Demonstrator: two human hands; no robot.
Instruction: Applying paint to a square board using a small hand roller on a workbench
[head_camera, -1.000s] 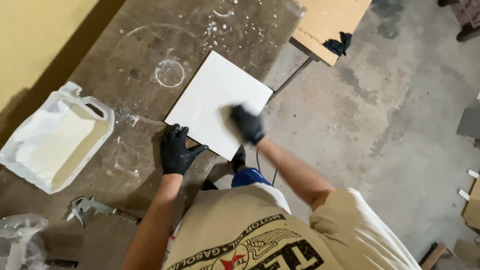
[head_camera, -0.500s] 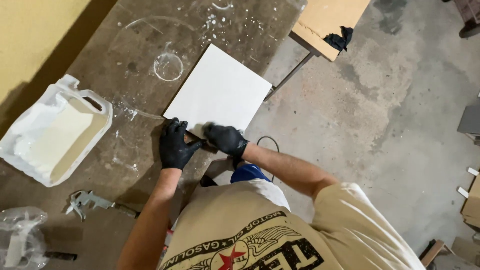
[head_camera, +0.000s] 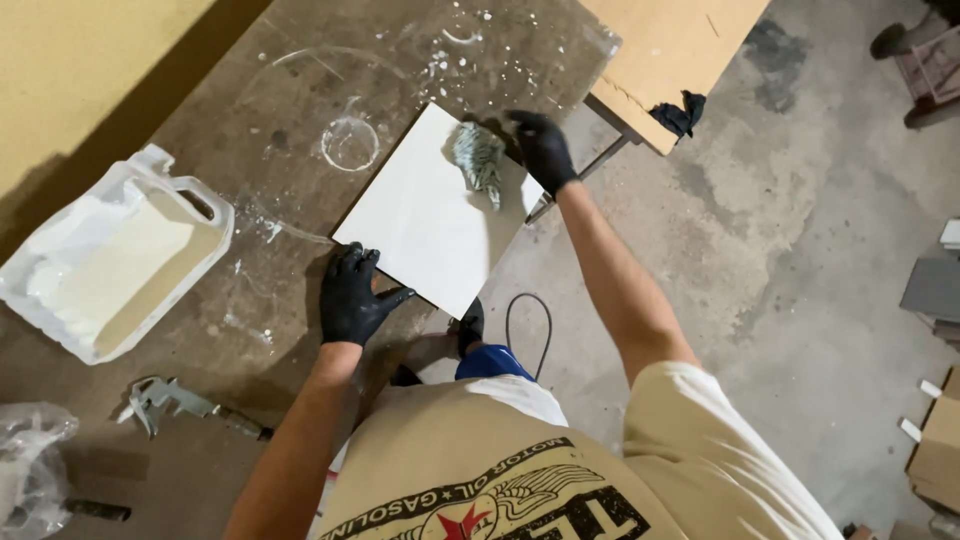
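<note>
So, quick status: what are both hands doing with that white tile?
Left hand flat, bracing white tile. Right hand gripping grey rag on tile's far corner. Nothing in the way.

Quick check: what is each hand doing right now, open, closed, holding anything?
Left hand: open, spread flat on the near corner of the white tile, gripping nothing.
Right hand: closed on a grey rag lying on the tile.

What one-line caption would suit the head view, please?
Black-gloved left hand steadies a white tile on a stained table; right hand presses a rag on it.
</note>
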